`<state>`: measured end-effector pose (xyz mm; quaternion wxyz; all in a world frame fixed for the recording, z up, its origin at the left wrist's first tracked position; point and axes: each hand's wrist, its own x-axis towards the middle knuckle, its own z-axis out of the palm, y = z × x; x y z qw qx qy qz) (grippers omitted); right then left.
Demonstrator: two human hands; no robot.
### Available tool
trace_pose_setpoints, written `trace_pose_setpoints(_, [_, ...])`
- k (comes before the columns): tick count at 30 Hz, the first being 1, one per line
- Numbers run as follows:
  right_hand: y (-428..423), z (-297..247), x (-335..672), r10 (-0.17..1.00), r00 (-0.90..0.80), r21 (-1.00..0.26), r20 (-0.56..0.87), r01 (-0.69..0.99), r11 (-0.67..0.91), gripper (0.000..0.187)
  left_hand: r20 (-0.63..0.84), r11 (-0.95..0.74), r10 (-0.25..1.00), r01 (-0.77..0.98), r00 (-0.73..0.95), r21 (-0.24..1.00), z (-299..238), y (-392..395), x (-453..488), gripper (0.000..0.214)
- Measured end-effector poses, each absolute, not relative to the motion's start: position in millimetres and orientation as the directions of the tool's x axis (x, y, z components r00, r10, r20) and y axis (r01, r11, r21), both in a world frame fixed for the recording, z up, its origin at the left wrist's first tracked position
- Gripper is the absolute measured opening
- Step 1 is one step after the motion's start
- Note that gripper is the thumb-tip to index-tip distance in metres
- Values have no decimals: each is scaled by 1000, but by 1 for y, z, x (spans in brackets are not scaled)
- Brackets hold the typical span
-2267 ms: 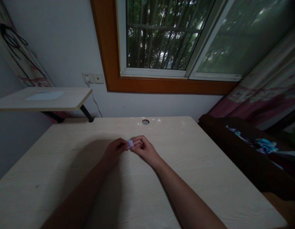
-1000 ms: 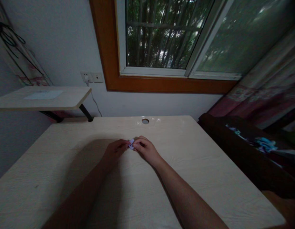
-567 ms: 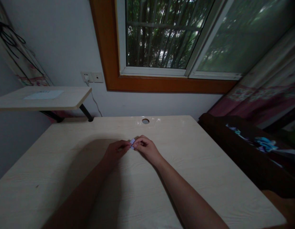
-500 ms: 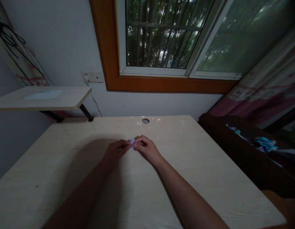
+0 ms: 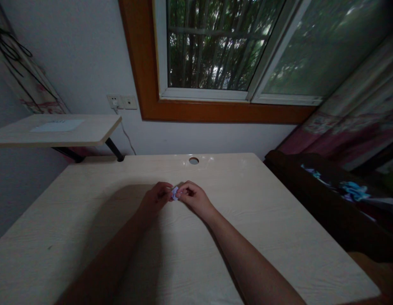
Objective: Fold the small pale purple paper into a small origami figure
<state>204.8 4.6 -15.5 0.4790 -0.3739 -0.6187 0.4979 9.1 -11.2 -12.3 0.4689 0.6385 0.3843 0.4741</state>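
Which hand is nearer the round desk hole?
Right. The right hand is on the near side of the hole, almost directly below it in the picture; the left hand is also nearside but farther left.

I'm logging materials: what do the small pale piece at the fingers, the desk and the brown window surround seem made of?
Pale piece: probably matte paper; thin-looking, angular, though too small to be sure.
Desk: likely wood-grain laminate, smooth; fine streaks, shine near the far edge.
Window surround: perhaps varnished wood; even orange-brown, grain unclear.
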Motion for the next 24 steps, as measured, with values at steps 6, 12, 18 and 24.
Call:
trace_pose_setpoints(6, [5, -13, 205, 925, -268, -959, 269, 18, 284, 15, 183, -231, 933, 125, 309, 965, -5, -14, 9, 24])
trace_pose_setpoints(12, [5, -16, 206, 923, -273, -959, 271, 6, 284, 16, 182, -215, 935, 79, 303, 973, -13, -12, 8, 23])
trace_pose_setpoints(18, [5, -19, 206, 929, -268, -965, 254, -2, 264, 18, 173, -218, 932, 113, 318, 969, -10, -14, 8, 22])
trace_pose_setpoints(24, [4, -15, 207, 932, -261, -964, 253, 13, 265, 18, 201, -275, 930, 221, 306, 936, -1, -17, 10, 23])
